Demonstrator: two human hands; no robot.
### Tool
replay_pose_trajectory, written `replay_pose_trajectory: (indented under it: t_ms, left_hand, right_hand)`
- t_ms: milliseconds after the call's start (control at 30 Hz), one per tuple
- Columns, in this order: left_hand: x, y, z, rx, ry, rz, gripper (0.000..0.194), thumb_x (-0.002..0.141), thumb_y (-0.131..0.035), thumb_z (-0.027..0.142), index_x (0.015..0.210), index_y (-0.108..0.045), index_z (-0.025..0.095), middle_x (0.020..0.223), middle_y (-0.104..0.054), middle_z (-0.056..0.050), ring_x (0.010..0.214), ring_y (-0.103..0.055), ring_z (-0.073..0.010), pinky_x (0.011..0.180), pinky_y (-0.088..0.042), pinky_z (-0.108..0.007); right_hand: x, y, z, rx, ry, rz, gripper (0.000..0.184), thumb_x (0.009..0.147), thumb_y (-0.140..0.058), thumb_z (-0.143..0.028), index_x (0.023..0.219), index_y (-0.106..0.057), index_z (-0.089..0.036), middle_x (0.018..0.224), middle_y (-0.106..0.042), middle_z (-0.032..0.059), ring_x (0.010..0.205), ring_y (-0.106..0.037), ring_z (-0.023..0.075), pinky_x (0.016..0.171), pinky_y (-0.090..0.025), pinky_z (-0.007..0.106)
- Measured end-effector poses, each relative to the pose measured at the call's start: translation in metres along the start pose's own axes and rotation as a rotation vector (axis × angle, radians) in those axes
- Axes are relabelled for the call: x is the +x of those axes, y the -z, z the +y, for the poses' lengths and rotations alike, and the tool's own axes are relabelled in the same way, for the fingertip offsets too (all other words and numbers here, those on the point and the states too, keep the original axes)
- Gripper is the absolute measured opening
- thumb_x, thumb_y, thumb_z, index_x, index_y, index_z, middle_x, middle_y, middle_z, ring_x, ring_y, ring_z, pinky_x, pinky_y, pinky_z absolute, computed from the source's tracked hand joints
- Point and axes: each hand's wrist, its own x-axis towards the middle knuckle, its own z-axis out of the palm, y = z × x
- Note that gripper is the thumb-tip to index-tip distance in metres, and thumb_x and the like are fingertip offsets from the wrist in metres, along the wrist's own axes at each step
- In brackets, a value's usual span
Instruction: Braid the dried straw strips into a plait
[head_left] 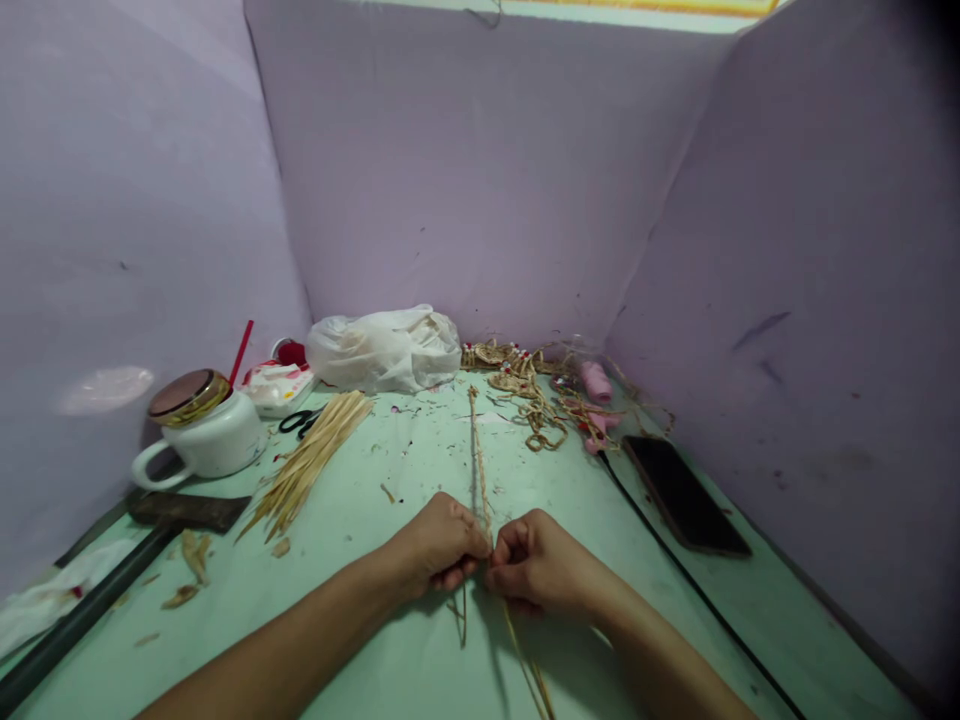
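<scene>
My left hand (pixel 439 548) and my right hand (pixel 538 565) meet near the front middle of a green table (pixel 390 660). Both are closed in a pinch on thin straw strands (pixel 480 460). The strands run from my fingers straight away toward the back of the table. Loose ends (pixel 525 660) trail below my hands toward the front edge. The fingertips of both hands almost touch each other.
A bundle of straw sticks (pixel 311 462), a white lidded mug (pixel 201 430), scissors (pixel 300 421) and a hammer (pixel 180 512) lie at the left. A white plastic bag (pixel 384 350) sits at the back, with braided straw pieces (pixel 536 400), a pink spool (pixel 598 381) and a black phone (pixel 684 492) at the right. Purple panels wall three sides.
</scene>
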Motion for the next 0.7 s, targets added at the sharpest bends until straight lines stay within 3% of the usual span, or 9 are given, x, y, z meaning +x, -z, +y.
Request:
replay_pose_trajectory:
  t_ms: [200,267,367,433,500,600,700]
  left_hand:
    - [0.004,0.003,-0.003,-0.024,-0.029,-0.003,0.004,0.05,-0.048,0.013,0.045,-0.047,0.014,0.032,-0.037,0.006,0.024,-0.026,-0.004,0.026,-0.013,-0.018]
    - [0.003,0.003,-0.001,-0.067,-0.032,-0.009,0.007,0.05,-0.049,0.013,0.045,-0.045,0.014,0.031,-0.035,0.006,0.024,-0.024,-0.0033,0.027,-0.013,-0.018]
    - [0.002,0.004,0.001,-0.107,-0.039,-0.031,0.01,0.051,-0.051,0.014,0.044,-0.044,0.014,0.032,-0.035,0.007,0.025,-0.023,-0.0025,0.027,-0.013,-0.018]
    - [0.001,0.004,0.001,-0.11,-0.048,-0.044,0.01,0.051,-0.051,0.014,0.044,-0.044,0.014,0.032,-0.036,0.006,0.025,-0.023,-0.0025,0.027,-0.013,-0.018]
    - [0.001,0.004,0.001,-0.107,-0.055,-0.055,0.01,0.051,-0.051,0.015,0.044,-0.045,0.014,0.032,-0.037,0.006,0.025,-0.024,-0.0029,0.027,-0.014,-0.018]
    - [0.002,0.004,0.0,-0.103,-0.073,-0.065,0.008,0.051,-0.048,0.013,0.043,-0.044,0.015,0.032,-0.035,0.006,0.025,-0.023,-0.0031,0.027,-0.013,-0.019]
    - [0.004,0.004,0.0,-0.09,-0.09,-0.07,0.006,0.05,-0.046,0.011,0.045,-0.046,0.014,0.032,-0.033,0.007,0.026,-0.022,-0.003,0.028,-0.014,-0.019]
  right_hand:
    - [-0.002,0.008,0.0,0.023,0.05,-0.12,0.016,0.06,-0.059,-0.024,0.051,-0.053,-0.012,0.041,-0.046,-0.0041,0.036,-0.036,0.0039,0.037,-0.027,0.018]
    - [-0.002,0.011,-0.003,0.086,0.062,-0.052,0.021,0.06,-0.062,-0.029,0.053,-0.05,-0.012,0.042,-0.046,-0.0043,0.038,-0.037,0.0041,0.04,-0.029,0.018]
    - [-0.003,0.012,-0.01,0.317,0.039,0.054,0.027,0.055,-0.067,-0.03,0.064,-0.047,-0.014,0.053,-0.051,-0.0035,0.047,-0.046,0.0064,0.049,-0.038,0.02]
    - [-0.005,0.009,-0.013,0.502,-0.016,0.003,0.034,0.053,-0.069,-0.027,0.073,-0.045,-0.016,0.062,-0.054,-0.002,0.055,-0.052,0.009,0.056,-0.043,0.024]
    - [-0.006,0.005,-0.016,0.623,-0.062,-0.028,0.036,0.053,-0.067,-0.025,0.078,-0.042,-0.017,0.065,-0.053,-0.0017,0.055,-0.053,0.01,0.054,-0.043,0.025]
    - [-0.004,0.001,-0.016,0.606,-0.128,0.021,0.03,0.057,-0.063,-0.022,0.077,-0.041,-0.017,0.053,-0.044,-0.0064,0.039,-0.04,0.0044,0.036,-0.028,0.016]
    - [0.001,-0.001,-0.014,0.435,-0.187,0.082,0.02,0.061,-0.059,-0.025,0.066,-0.042,-0.017,0.041,-0.031,-0.0101,0.03,-0.022,0.0012,0.033,-0.009,0.016]
